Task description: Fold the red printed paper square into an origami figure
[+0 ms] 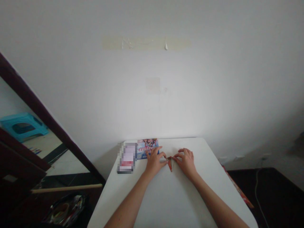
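Between my two hands a small folded piece of paper (170,164), reddish with darker edges, narrows to a point toward me. My left hand (155,162) pinches its left upper corner between thumb and index finger, the other fingers spread over a colourful printed booklet (142,146). On the other side my right hand (186,161) pinches the right upper corner, its remaining fingers curled loosely. The fingertips cover part of the paper's upper edge. Both forearms rest along the white table (163,202).
A pixelated phone (127,158) lies at the table's left, beside the booklet. Behind the table rises a white wall (180,107). To the left are a dark-framed doorway, a blue plastic stool (25,126), a wooden stick (68,188) and a bin (66,210). A cable (256,190) hangs at right.
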Motion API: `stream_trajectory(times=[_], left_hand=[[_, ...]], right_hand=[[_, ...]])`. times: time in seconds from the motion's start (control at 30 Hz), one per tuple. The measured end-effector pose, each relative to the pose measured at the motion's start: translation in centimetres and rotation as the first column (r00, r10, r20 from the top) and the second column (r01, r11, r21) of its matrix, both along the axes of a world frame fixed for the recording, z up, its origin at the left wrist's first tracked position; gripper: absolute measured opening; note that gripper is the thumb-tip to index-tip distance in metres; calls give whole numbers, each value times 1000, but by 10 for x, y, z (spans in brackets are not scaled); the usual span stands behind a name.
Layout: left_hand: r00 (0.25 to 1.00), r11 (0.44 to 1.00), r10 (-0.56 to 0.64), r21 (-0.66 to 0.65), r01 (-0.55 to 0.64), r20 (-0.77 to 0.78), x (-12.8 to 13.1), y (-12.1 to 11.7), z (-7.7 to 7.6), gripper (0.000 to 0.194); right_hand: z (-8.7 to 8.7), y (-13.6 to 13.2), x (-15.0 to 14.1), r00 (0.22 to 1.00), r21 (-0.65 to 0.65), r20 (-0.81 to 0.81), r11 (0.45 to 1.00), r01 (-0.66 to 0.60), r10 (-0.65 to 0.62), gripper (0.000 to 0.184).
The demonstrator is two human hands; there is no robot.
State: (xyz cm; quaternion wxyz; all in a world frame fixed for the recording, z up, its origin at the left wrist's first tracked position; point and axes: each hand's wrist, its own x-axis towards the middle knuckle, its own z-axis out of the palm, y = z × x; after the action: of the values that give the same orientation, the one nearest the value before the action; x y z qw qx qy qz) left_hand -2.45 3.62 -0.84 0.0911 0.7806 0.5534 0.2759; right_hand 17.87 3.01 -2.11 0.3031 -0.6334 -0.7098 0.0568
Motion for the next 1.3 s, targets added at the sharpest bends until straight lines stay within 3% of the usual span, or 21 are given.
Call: stream_trajectory(times=[0.33, 0.47, 0.67, 1.1, 1.3], left_hand=[[998, 998, -25, -61, 21, -57, -1, -1, 4, 28], [996, 994, -10, -108, 1, -87, -2, -2, 7, 25], [995, 995, -13, -104, 3, -96, -2, -2, 6, 27], [999, 994, -38, -99, 36, -22, -4, -3, 10, 28], [999, 998, -1, -57, 4, 41, -3, -1, 9, 13]], right_hand=[[1, 4, -4, 998, 49, 65, 999, 8, -11, 16], [2, 1, -3, 992, 68, 115, 996, -59, 51, 21], [2, -7, 1, 971, -32, 208, 993, -113, 117, 26], [1, -7, 4, 972, -73, 169, 985, -154, 164, 31], [-3, -6, 5, 971, -65, 180, 987, -146, 155, 30]])
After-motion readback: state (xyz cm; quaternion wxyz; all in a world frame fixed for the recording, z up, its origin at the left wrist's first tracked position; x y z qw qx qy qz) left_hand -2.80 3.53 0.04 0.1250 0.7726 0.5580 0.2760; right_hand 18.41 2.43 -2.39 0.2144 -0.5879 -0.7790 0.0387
